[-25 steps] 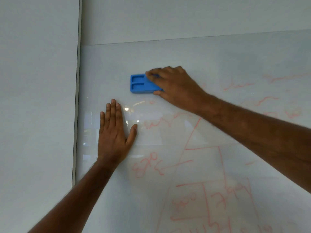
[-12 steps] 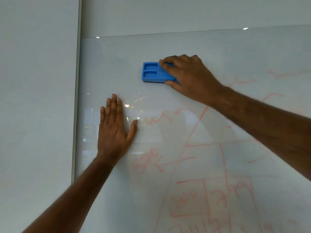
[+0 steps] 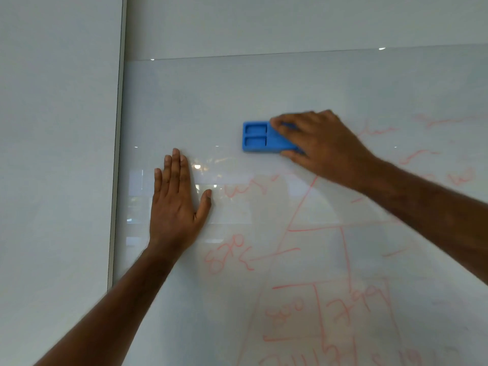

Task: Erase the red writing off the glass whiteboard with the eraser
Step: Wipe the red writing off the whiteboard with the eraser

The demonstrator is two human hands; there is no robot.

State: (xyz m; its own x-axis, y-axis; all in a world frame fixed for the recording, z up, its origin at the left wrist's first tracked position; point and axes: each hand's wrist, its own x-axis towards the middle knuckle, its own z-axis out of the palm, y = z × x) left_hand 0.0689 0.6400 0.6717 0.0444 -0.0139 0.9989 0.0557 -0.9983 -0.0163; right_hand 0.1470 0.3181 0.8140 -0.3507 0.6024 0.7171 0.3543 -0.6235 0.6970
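We face a glass whiteboard, a glossy pale sheet filling most of the view; its top edge runs nearly level across the upper third, its left edge meets a slim metal frame strip. Left of the strip hangs a plain matte wall panel, and above the board a band of bare wall. Upper-left part of the glass looks wiped, w/ open room between the strip and our hands; small light glints and a hazy reflection band sit across the middle. Red writing covers the lower right: thin, faded lines forming a slanted triangle, boxes w/ scrawled figures inside, an arrow, plus fainter squiggles at far right. Our left hand lies flat on the glass, fingers straight and together, thumb spread, holding nothing, just left of the nearest red scrawl. Our right hand grips the eraser, fingertips curled over its top edge, thumb under its lower edge. The eraser is a blue rectangular block, approx. level, pressed on the glass above the triangle's tip; its exposed left end shows two shallow moulded recesses, stacked. Its right end is hidden under the hand.
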